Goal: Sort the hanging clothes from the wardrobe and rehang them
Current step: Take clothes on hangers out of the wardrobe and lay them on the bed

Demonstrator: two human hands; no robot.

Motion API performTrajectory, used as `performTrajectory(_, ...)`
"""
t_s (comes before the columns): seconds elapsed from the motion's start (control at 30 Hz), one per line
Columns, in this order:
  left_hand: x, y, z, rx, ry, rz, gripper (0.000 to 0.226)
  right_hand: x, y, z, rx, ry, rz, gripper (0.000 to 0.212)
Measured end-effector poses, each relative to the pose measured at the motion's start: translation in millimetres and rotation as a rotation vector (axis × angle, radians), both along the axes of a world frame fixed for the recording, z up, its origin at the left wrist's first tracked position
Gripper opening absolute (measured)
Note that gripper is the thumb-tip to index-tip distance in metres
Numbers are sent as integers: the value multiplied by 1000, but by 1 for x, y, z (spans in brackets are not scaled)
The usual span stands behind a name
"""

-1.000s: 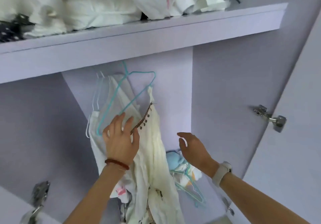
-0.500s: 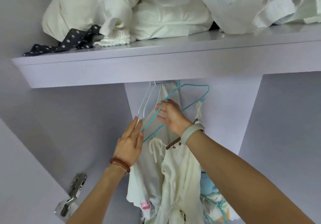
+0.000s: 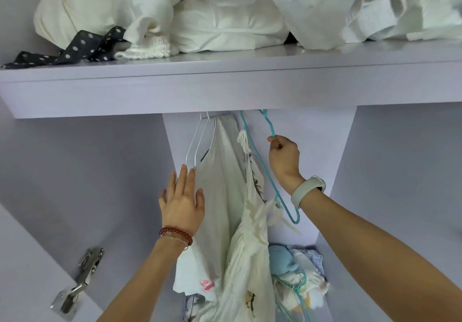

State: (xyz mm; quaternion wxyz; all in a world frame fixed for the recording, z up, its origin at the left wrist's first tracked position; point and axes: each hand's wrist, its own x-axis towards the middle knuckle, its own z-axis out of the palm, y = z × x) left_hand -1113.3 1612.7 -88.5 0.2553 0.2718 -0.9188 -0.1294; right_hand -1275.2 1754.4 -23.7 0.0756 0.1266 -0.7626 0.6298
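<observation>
Under the lilac wardrobe shelf (image 3: 175, 89) hang white wire hangers (image 3: 200, 144) and a teal hanger (image 3: 271, 171). A pale white garment (image 3: 222, 184) hangs from the white hangers; a cream dress (image 3: 250, 259) with dark trim hangs from the teal one. My right hand (image 3: 283, 156) pinches the teal hanger's neck just below its hook. My left hand (image 3: 182, 201) lies flat with straight fingers against the white garment, fingertips at the white hangers' lower corner. The rail is hidden behind the shelf edge.
White bedding (image 3: 212, 14) and a dark polka-dot cloth (image 3: 75, 51) fill the shelf top. Folded clothes and a teal hanger (image 3: 297, 279) are heaped at the lower right inside. A metal door hinge (image 3: 80, 281) sticks out at the lower left.
My right hand moved up and right along the teal hanger to its neck, swinging it and the cream dress rightward. My left hand stayed on the white garment.
</observation>
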Motion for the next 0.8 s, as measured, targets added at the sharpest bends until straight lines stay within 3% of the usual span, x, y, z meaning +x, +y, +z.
performTrajectory(0.23, 0, 28, 8, -155, 188, -90, 47, 34, 58, -49, -25, 27, 9, 19)
performTrajectory(0.37, -3, 55, 9, -184, 253, -233, 46, 60, 125, -79, 224, 127, -99, 45)
performTrajectory(0.5, -7, 86, 0, -61, 167, -456, 54, 99, 201, -85, 508, 282, -220, 46)
performTrajectory(0.63, -9, 127, -11, -91, -90, -757, 73, 147, 262, -76, 661, 391, -320, 41)
performTrajectory(0.67, -6, 139, -15, -65, -114, -841, 69, 160, 275, -74, 682, 402, -353, 39)
performTrajectory(0.8, 19, 188, -30, 130, -65, -1019, 21, 222, 328, -75, 740, 420, -580, 33)
